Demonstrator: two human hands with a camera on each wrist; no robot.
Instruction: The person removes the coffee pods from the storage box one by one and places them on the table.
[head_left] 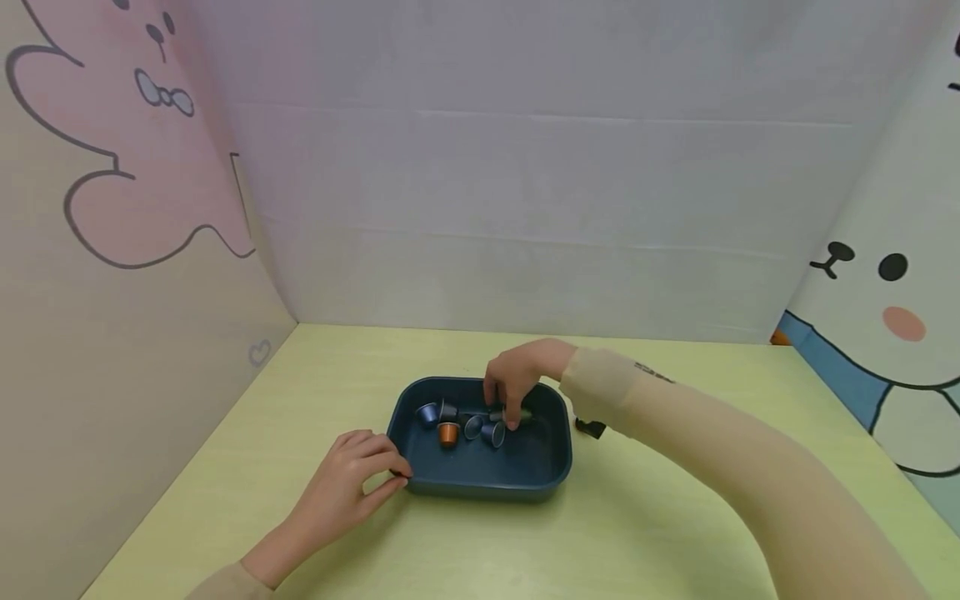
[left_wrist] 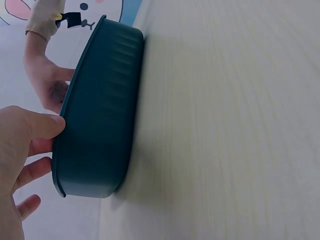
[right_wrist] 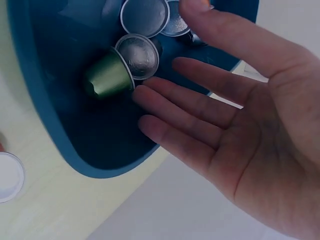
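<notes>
A blue tray (head_left: 487,492) is set on a pale yellow table (head_left: 675,525), and some pods are kept inside it. An orange pod (head_left: 447,434) is seen left of the tray's middle. Behind it, a blue pod (head_left: 428,415) is placed near the left wall, with a dark pod (head_left: 448,410) just beside it. Two more pods (head_left: 493,434) are laid close together to the right of the orange one. A green pod (right_wrist: 109,77) is laid on its side in the right part of the tray, with its rim close to a silver lid (right_wrist: 137,56).

The tray's near left corner is pinched by the left hand (head_left: 352,475), with the thumb laid at the rim. The right hand (head_left: 517,379) is held down in the far right part of the tray. Its fingers are spread and mostly straight, and the green pod is not gripped. The fingertips are held right by that pod; whether it is touched cannot be told.

A round white lid (right_wrist: 9,177) is seen outside the tray, cut off by the edge of the right wrist view. A small black box (left_wrist: 74,20) is worn at the right wrist. Both arms are covered by light sleeves (head_left: 697,433). A pink bear (head_left: 142,196) is drawn on the left wall.
</notes>
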